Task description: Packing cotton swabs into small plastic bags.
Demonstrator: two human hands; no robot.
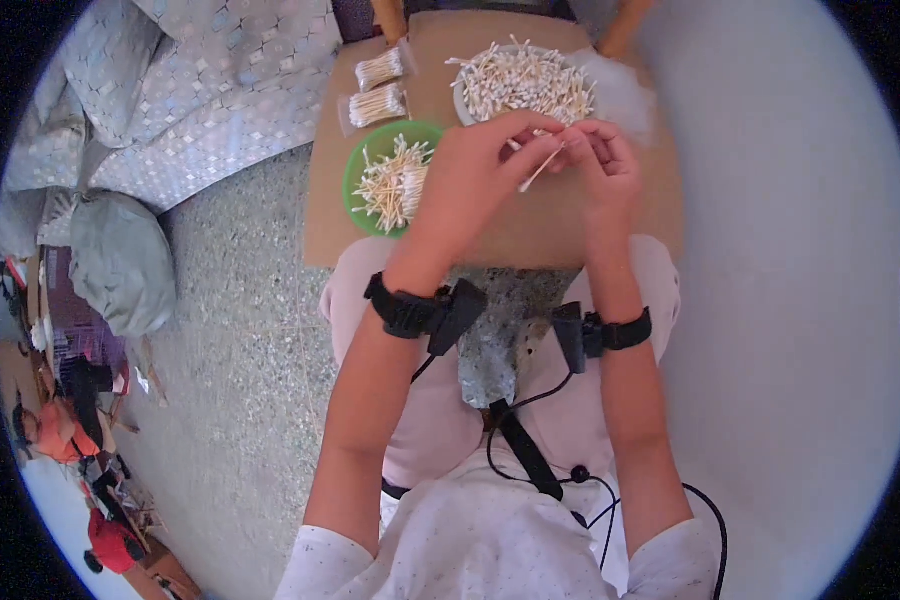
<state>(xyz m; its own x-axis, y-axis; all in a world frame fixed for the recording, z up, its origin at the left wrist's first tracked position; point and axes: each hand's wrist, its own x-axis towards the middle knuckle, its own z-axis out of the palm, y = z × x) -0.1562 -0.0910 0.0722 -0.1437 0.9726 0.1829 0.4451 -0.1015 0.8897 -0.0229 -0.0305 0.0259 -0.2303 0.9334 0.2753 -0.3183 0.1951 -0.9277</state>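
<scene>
My left hand (485, 170) and my right hand (602, 165) meet above the brown board, just in front of a white bowl (460, 108) heaped with loose cotton swabs (525, 82). Fingers of both hands pinch together around a few cotton swabs (542, 170); one swab slants down between them toward me. Close to my left wrist stands a green bowl (353, 180) with more cotton swabs (395, 185) in it, partly covered by that hand. Two clear packets of swabs (377, 105) lie at the board's far left.
The brown board (520, 235) sits in front of my knees. Clear plastic bags (620, 95) lie right of the white bowl. A pale wall (780, 250) rises on the right. Patterned cloth (220, 90) and a grey sack (120, 260) are at left. Cables run from both wrist straps.
</scene>
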